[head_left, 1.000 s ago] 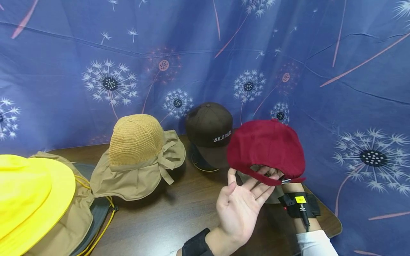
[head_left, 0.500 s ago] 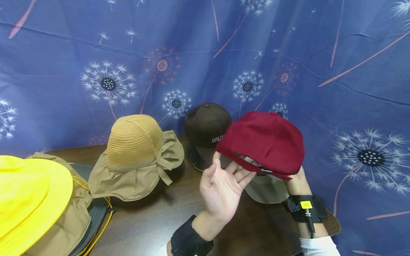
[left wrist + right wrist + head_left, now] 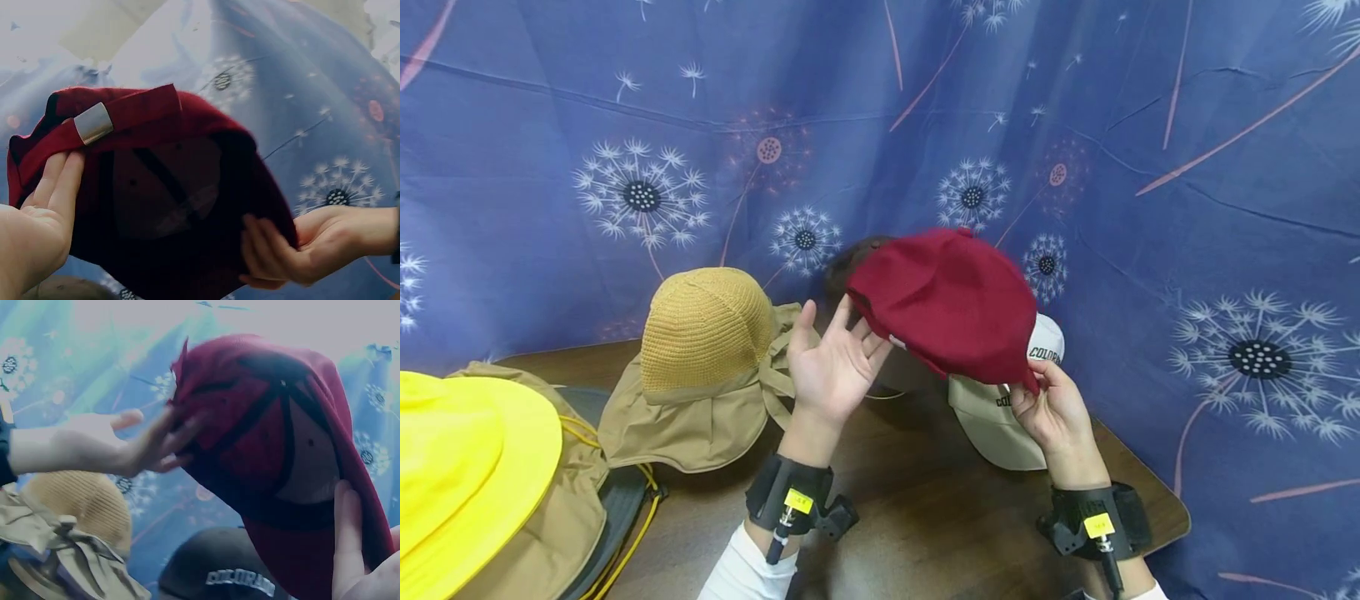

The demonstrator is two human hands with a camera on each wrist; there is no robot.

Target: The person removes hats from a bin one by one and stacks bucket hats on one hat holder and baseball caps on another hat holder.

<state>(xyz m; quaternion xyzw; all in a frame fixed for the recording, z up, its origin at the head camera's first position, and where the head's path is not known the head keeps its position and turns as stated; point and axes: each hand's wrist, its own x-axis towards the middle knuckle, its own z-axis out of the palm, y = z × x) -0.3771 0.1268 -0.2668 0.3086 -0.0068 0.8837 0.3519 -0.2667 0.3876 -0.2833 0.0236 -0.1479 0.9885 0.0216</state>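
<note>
Nearest are the person's wrists in black bands [image 3: 1078, 521]. The hands are apart, at opposite sides of a red cap [image 3: 947, 304]. The right hand [image 3: 1054, 414] pinches its lower edge between thumb and fingers; the left hand [image 3: 833, 371] has its fingers stretched out, palm showing, the fingertips at the side with the strap.

The cap is held tilted above the table [image 3: 925, 521]. It is deep red, its soft crown creased and topped by a small button [image 3: 964, 232]. A red strap [image 3: 147, 106] with a silver buckle [image 3: 94, 124] crosses its back opening, the free end sticking out. The inside is shadowed, with dark bands along the seams and one greyish panel.

Beyond, a bright yellow hat [image 3: 467, 467] sits toward the table's left end. A straw-crowned hat [image 3: 707, 329] with a tan brim stands nearer the far edge. Toward the right edge are a beige cap [image 3: 988, 425] and, behind it, a white cap [image 3: 1047, 336]. A dark cap [image 3: 206, 559] lettered "COLORADO" is largely hidden behind the red one in the head view. Farthest hangs a blue dandelion-print curtain [image 3: 850, 83].
</note>
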